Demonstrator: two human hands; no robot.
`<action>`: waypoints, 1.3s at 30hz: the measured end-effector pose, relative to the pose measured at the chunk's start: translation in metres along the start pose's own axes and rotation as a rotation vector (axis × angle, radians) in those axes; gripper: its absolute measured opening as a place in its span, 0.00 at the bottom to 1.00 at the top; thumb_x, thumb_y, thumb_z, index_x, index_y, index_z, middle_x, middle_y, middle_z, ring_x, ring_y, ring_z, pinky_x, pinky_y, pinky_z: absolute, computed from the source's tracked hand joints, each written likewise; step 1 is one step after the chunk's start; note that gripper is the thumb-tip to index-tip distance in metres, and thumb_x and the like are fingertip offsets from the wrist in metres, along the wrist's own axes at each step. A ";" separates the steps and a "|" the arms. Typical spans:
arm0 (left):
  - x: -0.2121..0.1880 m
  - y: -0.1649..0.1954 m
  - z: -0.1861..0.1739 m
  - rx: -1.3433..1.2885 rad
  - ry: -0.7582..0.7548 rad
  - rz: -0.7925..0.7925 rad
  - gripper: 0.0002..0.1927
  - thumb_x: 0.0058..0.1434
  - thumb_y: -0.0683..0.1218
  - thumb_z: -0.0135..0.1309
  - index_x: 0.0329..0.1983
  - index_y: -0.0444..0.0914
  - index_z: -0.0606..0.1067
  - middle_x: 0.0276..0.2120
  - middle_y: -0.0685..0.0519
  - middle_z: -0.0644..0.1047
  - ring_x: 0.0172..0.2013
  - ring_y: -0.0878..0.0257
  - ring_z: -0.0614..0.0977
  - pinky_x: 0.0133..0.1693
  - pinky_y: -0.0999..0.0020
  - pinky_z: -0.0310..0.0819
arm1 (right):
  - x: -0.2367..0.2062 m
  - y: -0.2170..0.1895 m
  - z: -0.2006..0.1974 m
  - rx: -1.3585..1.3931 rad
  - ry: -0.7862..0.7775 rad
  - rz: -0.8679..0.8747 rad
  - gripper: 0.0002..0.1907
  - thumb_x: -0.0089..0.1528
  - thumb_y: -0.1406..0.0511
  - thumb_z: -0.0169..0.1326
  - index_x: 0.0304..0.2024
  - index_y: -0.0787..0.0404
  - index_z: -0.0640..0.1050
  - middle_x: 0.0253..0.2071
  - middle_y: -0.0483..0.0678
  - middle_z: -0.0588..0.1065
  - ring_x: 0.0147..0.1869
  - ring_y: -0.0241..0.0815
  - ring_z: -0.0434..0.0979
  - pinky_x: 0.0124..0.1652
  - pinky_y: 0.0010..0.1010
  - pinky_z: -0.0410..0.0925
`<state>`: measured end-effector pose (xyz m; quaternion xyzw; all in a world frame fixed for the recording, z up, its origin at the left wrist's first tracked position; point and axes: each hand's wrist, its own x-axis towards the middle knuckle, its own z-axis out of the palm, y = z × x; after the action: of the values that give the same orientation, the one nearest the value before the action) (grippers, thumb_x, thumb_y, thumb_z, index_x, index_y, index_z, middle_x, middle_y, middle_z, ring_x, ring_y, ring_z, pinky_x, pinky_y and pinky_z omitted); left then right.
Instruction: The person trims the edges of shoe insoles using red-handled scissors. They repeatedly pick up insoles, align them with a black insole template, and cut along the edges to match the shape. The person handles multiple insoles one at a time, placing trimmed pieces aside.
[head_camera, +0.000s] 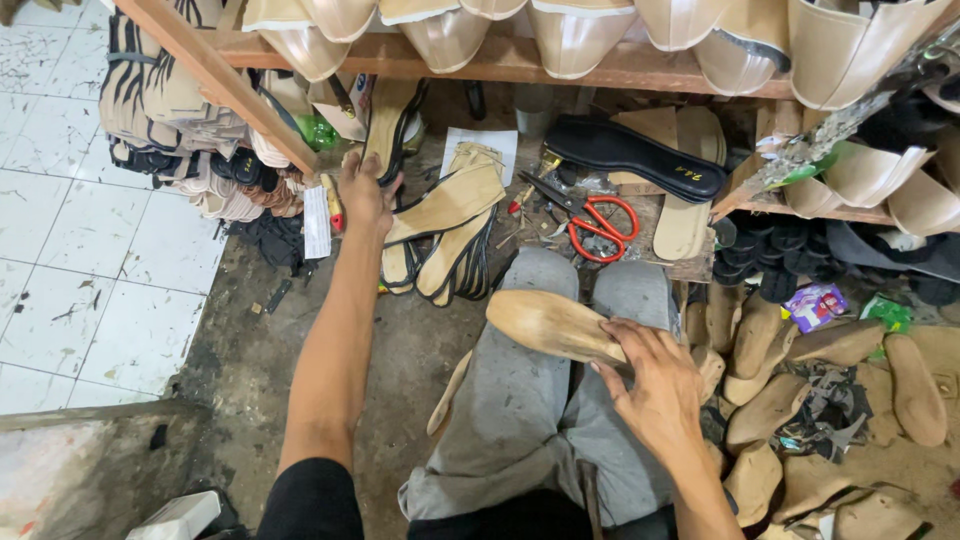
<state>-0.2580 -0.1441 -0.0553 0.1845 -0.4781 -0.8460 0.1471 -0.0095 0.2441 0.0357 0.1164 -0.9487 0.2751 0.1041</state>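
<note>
Reaching for an insole, last on the lap

Our left hand (365, 190) closes on a tan insole (392, 125) (not yet lifted); our right hand (655, 385) grips the wooden last (550, 325) across our knees.

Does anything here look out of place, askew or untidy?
Mostly clutter. The red-handled scissors lie open among scraps near the black sole. Wooden lasts lie heaped unevenly on the floor. The right hand holds one last on the lap; the left hand grips a tan insole. Nothing looks broken.
</note>
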 end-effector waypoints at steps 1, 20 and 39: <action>-0.003 -0.004 -0.003 0.033 0.048 0.014 0.29 0.65 0.39 0.52 0.68 0.38 0.60 0.53 0.50 0.73 0.40 0.61 0.76 0.45 0.56 0.80 | 0.001 0.000 -0.001 0.007 0.002 -0.003 0.24 0.52 0.61 0.65 0.51 0.58 0.79 0.53 0.46 0.79 0.56 0.49 0.77 0.54 0.39 0.68; -0.210 -0.073 -0.037 0.822 0.003 0.561 0.19 0.62 0.33 0.56 0.57 0.38 0.76 0.58 0.44 0.73 0.58 0.53 0.75 0.50 0.65 0.72 | 0.125 0.069 -0.007 0.412 -0.131 0.003 0.25 0.63 0.61 0.57 0.61 0.61 0.75 0.54 0.54 0.79 0.56 0.53 0.80 0.56 0.39 0.71; -0.105 0.019 -0.032 1.468 -0.344 0.686 0.41 0.53 0.42 0.66 0.71 0.41 0.65 0.54 0.43 0.73 0.57 0.44 0.73 0.61 0.53 0.67 | 0.048 0.059 -0.001 0.545 -0.650 0.138 0.35 0.59 0.57 0.57 0.70 0.52 0.69 0.70 0.48 0.69 0.69 0.49 0.71 0.63 0.41 0.65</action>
<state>-0.1487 -0.1333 -0.0366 -0.0546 -0.9544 -0.2434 0.1642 -0.0717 0.2857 0.0199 0.1565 -0.8304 0.4708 -0.2534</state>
